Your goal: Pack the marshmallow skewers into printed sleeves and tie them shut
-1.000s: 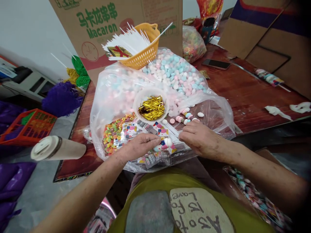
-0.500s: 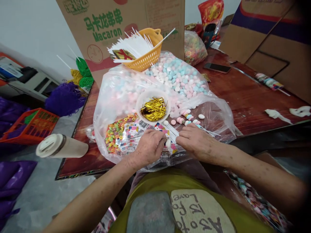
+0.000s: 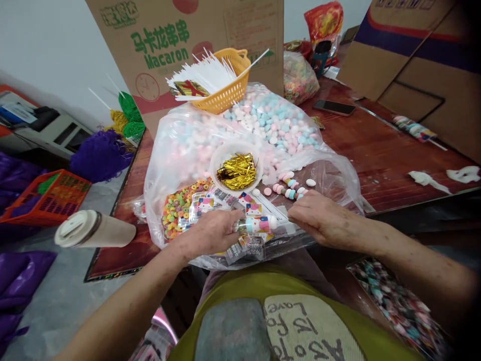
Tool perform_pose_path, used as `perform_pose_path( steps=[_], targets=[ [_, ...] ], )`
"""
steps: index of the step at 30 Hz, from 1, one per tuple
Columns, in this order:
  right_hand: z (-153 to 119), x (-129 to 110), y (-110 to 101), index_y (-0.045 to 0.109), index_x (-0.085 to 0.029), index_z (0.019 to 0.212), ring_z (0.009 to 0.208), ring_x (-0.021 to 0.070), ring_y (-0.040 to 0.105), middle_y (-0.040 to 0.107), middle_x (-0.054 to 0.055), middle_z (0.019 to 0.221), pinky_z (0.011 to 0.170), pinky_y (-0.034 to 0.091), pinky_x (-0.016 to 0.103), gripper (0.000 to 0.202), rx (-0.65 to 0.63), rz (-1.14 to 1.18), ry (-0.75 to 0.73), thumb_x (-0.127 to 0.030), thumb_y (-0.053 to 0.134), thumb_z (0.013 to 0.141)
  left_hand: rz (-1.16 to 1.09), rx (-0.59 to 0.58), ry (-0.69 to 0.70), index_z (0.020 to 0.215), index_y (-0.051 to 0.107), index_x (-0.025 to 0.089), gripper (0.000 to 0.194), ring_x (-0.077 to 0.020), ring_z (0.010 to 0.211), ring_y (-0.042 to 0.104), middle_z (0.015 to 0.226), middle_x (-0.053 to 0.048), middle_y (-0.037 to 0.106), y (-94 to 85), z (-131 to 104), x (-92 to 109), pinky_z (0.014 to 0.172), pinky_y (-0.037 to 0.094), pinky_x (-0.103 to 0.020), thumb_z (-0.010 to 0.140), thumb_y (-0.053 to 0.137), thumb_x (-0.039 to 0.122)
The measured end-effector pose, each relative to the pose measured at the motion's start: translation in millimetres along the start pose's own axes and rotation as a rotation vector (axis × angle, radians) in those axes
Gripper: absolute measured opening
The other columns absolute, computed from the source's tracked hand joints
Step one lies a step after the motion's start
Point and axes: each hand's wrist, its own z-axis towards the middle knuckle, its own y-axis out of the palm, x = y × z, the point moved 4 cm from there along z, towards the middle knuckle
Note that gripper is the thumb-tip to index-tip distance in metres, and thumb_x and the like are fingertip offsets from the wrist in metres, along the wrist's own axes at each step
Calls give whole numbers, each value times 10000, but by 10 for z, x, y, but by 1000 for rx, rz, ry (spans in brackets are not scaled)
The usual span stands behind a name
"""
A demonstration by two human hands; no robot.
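Observation:
My left hand [image 3: 214, 231] is closed around one end of a candy skewer [image 3: 257, 224] in a printed clear wrapper, which lies crosswise with its white tip to the right. My right hand [image 3: 323, 220] is just right of that tip, fingertips pinched; what they hold is hidden. A clear strip shows between the hand and the tip. Beneath the hands are several printed wrappers [image 3: 205, 204] and white sticks [image 3: 271, 206]. Strung pastel candies [image 3: 290, 192] lie just beyond my right fingers. A white bowl [image 3: 215, 168] of gold twist ties [image 3: 238, 170] stands beyond both hands.
Behind the bowl spreads a plastic bag of pastel candies [image 3: 278, 123]. A yellow basket [image 3: 225, 98] of white sticks rests on it. Ring candies [image 3: 176, 210] lie left of the wrappers. A lidded cup [image 3: 95, 229] is at the left table edge; a phone [image 3: 333, 107] lies right.
My hands have drawn apart, the left one moving left and the right one moving right. The wrapped candy skewer, mostly covered before, now shows between them.

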Motion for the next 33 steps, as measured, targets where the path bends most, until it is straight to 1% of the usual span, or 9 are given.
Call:
perform_pose_path(
  steps=[4, 9, 14, 18, 21, 23, 29, 31, 33],
  targets=[
    [-4, -30, -31, 510, -167, 688, 645, 145, 448, 541, 30, 662, 619, 286, 261, 251, 19, 155, -32, -166, 359, 889, -302, -58, 135, 990, 583, 204, 209, -132, 733, 577, 846, 6, 649, -55, 32, 76, 655, 421, -221, 807, 541, 297],
    [122, -121, 8, 502, -161, 651, 620, 148, 425, 534, 35, 632, 624, 262, 278, 223, 98, 52, -29, -128, 391, 842, -142, -3, 66, 970, 604, 198, 300, -178, 748, 598, 832, -31, 667, -14, 165, 149, 664, 419, -257, 772, 601, 424],
    [219, -115, 82, 542, -153, 701, 628, 150, 440, 580, 49, 669, 645, 238, 298, 177, 72, -61, -9, -104, 413, 812, 49, 11, -15, 957, 595, 192, 367, -210, 747, 612, 825, -41, 671, 44, 208, 89, 621, 409, -274, 761, 587, 501],
    [193, 12, 58, 502, -164, 655, 601, 131, 428, 546, 21, 628, 625, 242, 282, 256, 71, 47, 44, -175, 375, 877, 293, 213, -29, 1096, 547, 167, 335, -260, 880, 605, 998, -102, 655, 21, 152, 43, 739, 432, -356, 805, 551, 332],
    [175, 44, 45, 470, -171, 654, 578, 121, 416, 521, 9, 618, 578, 245, 261, 308, 85, 163, 89, -248, 328, 917, 420, 307, 48, 1134, 528, 140, 332, -272, 900, 599, 972, -123, 658, 36, 128, 93, 837, 406, -420, 805, 483, 164],
    [194, -12, 79, 476, -171, 658, 586, 127, 433, 534, 17, 622, 576, 248, 264, 287, 79, 147, 110, -227, 335, 903, 380, 258, 30, 1102, 545, 153, 315, -266, 837, 614, 905, -109, 671, 79, 162, 114, 785, 429, -401, 792, 503, 192],
    [370, -328, 354, 562, -152, 725, 632, 164, 497, 626, 63, 706, 634, 254, 312, 85, 2, -30, 6, -102, 497, 701, 12, -51, -47, 855, 631, 184, 230, -232, 714, 630, 756, -66, 677, 248, 342, 230, 593, 430, -288, 769, 549, 381],
    [397, -298, 383, 562, -154, 715, 631, 160, 496, 624, 59, 699, 632, 254, 304, 59, 16, -10, 10, -126, 510, 719, -132, -61, -33, 1021, 604, 174, 381, -229, 753, 632, 839, -67, 687, 188, 329, 228, 623, 449, -288, 740, 603, 431],
    [375, -190, 331, 544, -162, 693, 619, 149, 478, 599, 44, 667, 619, 252, 289, 123, 75, 32, 44, -171, 475, 794, -212, 2, 0, 1270, 448, 163, 745, -252, 879, 623, 1013, -96, 669, 43, 253, 162, 717, 472, -320, 655, 685, 511]
  ],
)
